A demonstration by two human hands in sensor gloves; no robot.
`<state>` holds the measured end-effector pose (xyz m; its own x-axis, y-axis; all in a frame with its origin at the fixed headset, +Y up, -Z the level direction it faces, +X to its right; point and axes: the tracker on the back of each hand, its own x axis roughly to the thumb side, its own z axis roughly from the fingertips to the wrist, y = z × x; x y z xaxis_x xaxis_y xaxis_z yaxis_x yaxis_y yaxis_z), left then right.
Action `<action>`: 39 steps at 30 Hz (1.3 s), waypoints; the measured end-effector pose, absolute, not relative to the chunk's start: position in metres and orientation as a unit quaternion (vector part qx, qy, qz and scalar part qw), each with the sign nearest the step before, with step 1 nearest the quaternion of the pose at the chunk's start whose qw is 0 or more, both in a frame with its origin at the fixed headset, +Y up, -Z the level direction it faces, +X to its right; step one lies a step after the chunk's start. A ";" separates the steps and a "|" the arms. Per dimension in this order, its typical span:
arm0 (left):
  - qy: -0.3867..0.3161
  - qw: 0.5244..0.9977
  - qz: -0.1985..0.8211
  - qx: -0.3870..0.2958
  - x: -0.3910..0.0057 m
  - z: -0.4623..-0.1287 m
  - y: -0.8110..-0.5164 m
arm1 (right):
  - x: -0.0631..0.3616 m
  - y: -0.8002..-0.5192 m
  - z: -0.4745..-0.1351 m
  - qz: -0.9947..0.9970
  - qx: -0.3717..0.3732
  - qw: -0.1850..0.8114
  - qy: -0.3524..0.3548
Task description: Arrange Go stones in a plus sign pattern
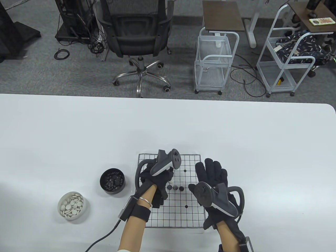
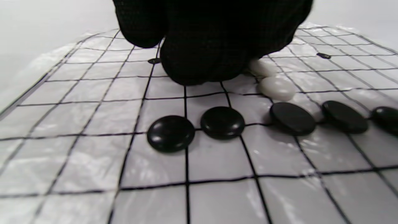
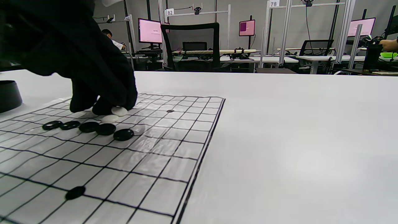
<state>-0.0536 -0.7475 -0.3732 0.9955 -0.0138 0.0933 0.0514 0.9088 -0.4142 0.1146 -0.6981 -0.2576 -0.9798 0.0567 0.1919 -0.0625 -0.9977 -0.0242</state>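
A paper Go grid (image 1: 191, 215) lies on the white table. A row of several black stones (image 1: 175, 187) runs across its middle, also seen in the left wrist view (image 2: 222, 122) and the right wrist view (image 3: 88, 127). One white stone (image 2: 276, 88) lies just beyond the row. My left hand (image 1: 169, 179) hangs over the board, and its fingertips (image 3: 102, 105) pinch a second white stone (image 3: 119, 110) at the board surface, just beyond the first. My right hand (image 1: 211, 169) lies open, fingers spread, over the board's right part, holding nothing.
A black bowl of black stones (image 1: 113, 181) stands left of the board. A white bowl of white stones (image 1: 71, 204) stands further left and nearer. A cable runs from my left wrist to the bottom edge. An office chair and carts stand beyond the table.
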 end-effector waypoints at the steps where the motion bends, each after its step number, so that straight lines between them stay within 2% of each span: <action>1: -0.043 0.976 -0.020 -0.212 -0.053 -0.373 -0.747 | 0.115 -0.698 -0.258 0.995 0.096 0.031 -0.015; 6: -0.040 0.977 -0.032 -0.207 -0.054 -0.372 -0.745 | 0.115 -0.698 -0.258 0.994 0.099 0.033 -0.017; 12: -0.064 0.985 -0.069 -0.143 -0.076 -0.361 -0.720 | 0.113 -0.698 -0.258 0.994 0.107 0.034 -0.019; 16: -0.072 0.990 -0.097 -0.075 -0.117 -0.342 -0.693 | 0.112 -0.699 -0.258 0.993 0.111 0.036 -0.023; 22: -0.002 0.978 -0.207 -0.014 -0.189 -0.310 -0.673 | 0.110 -0.700 -0.259 0.993 0.114 0.031 -0.021; 25: 0.040 0.973 -0.226 -0.025 -0.229 -0.291 -0.674 | 0.108 -0.700 -0.259 0.993 0.116 0.030 -0.021; 31: 0.117 0.972 -0.188 -0.075 -0.293 -0.268 -0.685 | 0.106 -0.700 -0.259 0.992 0.120 0.025 -0.021; 34: 0.136 0.970 -0.154 -0.127 -0.315 -0.265 -0.697 | 0.104 -0.701 -0.258 0.992 0.123 0.024 -0.022; 39: 0.150 0.960 -0.161 -0.175 -0.325 -0.269 -0.715 | 0.103 -0.701 -0.258 0.992 0.125 0.019 -0.022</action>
<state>-0.3252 -0.7148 -0.2689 0.9031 -0.3613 -0.2321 0.2564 0.8872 -0.3835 0.1027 -0.7009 -0.2579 -0.9680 0.0325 0.2490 -0.0437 -0.9983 -0.0397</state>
